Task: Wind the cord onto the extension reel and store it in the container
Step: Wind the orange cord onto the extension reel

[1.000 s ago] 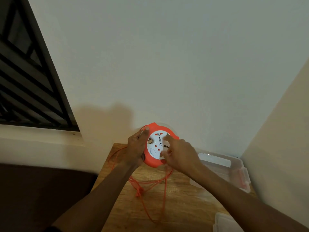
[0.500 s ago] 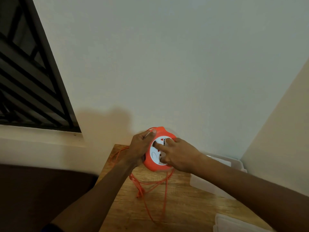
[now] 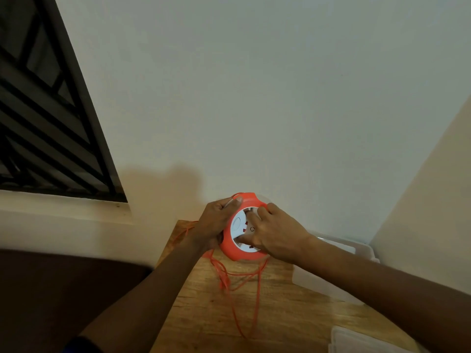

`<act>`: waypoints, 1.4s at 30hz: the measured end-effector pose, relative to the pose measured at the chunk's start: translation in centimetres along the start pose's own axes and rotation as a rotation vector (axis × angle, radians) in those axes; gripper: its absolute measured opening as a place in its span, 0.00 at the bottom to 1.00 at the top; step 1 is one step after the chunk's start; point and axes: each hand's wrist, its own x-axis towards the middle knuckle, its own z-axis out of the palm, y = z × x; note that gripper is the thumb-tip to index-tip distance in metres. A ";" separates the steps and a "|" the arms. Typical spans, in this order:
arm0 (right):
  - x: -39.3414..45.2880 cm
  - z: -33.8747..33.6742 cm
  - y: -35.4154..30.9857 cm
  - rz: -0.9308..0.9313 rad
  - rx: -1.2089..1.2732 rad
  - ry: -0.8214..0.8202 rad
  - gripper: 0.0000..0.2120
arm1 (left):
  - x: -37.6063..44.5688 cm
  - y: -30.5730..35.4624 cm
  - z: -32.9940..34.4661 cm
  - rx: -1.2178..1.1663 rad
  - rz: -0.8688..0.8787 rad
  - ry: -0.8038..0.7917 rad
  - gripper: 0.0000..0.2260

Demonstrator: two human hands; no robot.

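Observation:
An orange extension reel (image 3: 238, 253) with a white socket face is held upright above the wooden table (image 3: 204, 319). My left hand (image 3: 216, 222) grips its left rim, fingers curled over the top edge. My right hand (image 3: 276, 233) lies across the white face, fingertips hooked into its recess. The thin orange cord (image 3: 257, 296) hangs from the reel in loose loops onto the table. A clear plastic container (image 3: 331, 284) sits on the table to the right, partly hidden behind my right forearm.
A clear lid (image 3: 356, 340) lies at the table's near right corner. White walls close in behind and to the right. A barred window (image 3: 38, 110) is at the left, above a ledge.
My right hand has swept round the white face, which has turned with it. The hanging cord loops have shifted slightly. My left hand keeps its grip on the rim.

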 end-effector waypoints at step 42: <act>-1.0 -0.3 1.1 -0.065 0.184 0.085 0.16 | -1.2 0.7 0.9 -0.032 -0.032 0.074 0.12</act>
